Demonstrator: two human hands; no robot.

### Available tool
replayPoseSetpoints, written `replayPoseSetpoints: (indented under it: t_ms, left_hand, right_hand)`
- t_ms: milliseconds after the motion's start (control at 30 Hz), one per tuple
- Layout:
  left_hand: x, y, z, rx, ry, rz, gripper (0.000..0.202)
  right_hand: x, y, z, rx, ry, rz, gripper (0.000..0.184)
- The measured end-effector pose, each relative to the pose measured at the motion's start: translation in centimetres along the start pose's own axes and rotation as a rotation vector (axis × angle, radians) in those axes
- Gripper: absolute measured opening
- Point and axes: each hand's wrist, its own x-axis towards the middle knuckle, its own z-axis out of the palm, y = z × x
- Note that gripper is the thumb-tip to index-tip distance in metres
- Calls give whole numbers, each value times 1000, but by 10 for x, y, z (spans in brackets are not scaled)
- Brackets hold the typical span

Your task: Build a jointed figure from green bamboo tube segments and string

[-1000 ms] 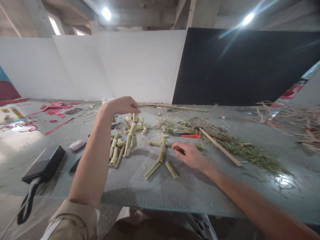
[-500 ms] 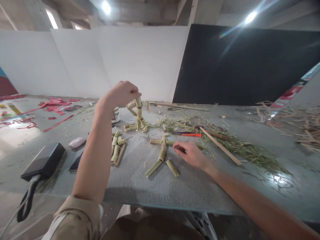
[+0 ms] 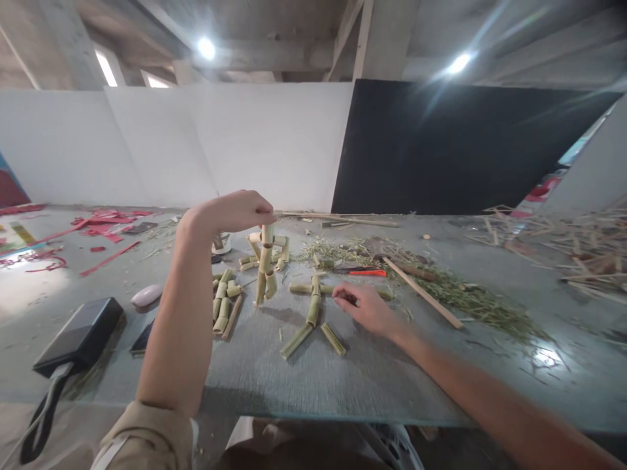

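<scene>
My left hand (image 3: 247, 210) reaches out with its fingers pinched on the top of a bamboo figure (image 3: 264, 261). The figure hangs upright, its legs down near the table. My right hand (image 3: 365, 307) rests on the table with curled fingers; anything inside them is hidden. Just left of it lies a second figure (image 3: 314, 310), flat, with arms spread and one leg joined at the bottom. A loose leg piece (image 3: 334, 340) lies apart from it. Another group of bamboo pieces (image 3: 223, 301) lies beside my left forearm.
A hammer (image 3: 422, 292) with a wooden handle lies to the right, by green shavings (image 3: 477, 307). An orange-handled tool (image 3: 368, 273) is behind the flat figure. At left are a black box (image 3: 81, 336) with a strap, a pink oval object (image 3: 147, 296) and red strips (image 3: 108, 222).
My left hand has brought the held figure down and nearer to me, away from the pieces behind it. My right hand has hardly moved. The camera view has tilted up slightly.
</scene>
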Motion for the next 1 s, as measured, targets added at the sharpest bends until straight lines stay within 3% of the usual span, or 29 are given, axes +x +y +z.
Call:
replayPoseSetpoints:
  t_ms: [133, 267, 400, 767, 1000]
  left_hand:
    - [-3, 12, -2, -8, 66, 41, 41]
    - [-6, 21, -4, -24, 104, 37, 38]
    - [-9, 22, -6, -19, 122, 22, 40]
    - [-6, 11, -4, 12, 92, 56, 44]
    - [-7, 21, -5, -12, 124, 64, 40]
  right_hand:
    - [32, -17, 5, 146, 55, 17, 24]
    - [92, -52, 10, 721, -29, 123, 49]
    - [130, -72, 10, 790, 35, 75, 45]
    - [118, -68, -3, 551, 134, -140, 31]
    - [124, -64, -1, 619, 151, -104, 38]
